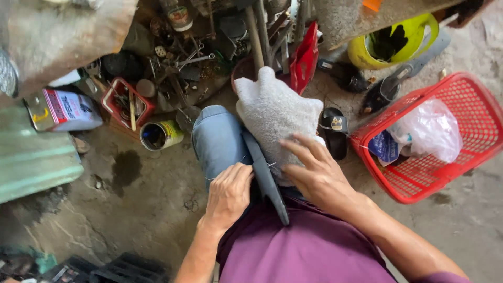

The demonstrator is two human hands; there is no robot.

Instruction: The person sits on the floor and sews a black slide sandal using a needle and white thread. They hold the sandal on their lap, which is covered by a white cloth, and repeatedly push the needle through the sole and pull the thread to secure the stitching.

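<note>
To the right of where we gripped, we saw a red basket (474,112) holding a white plastic bag (427,128). Beyond it sat a yellow helmet (361,50). Up and left lay an open tin can (160,135), a red tray (126,102) and scattered wrenches (191,60).

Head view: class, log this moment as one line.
left hand: pinching dark strip | right hand: pressing grey cloth | on knee
</note>
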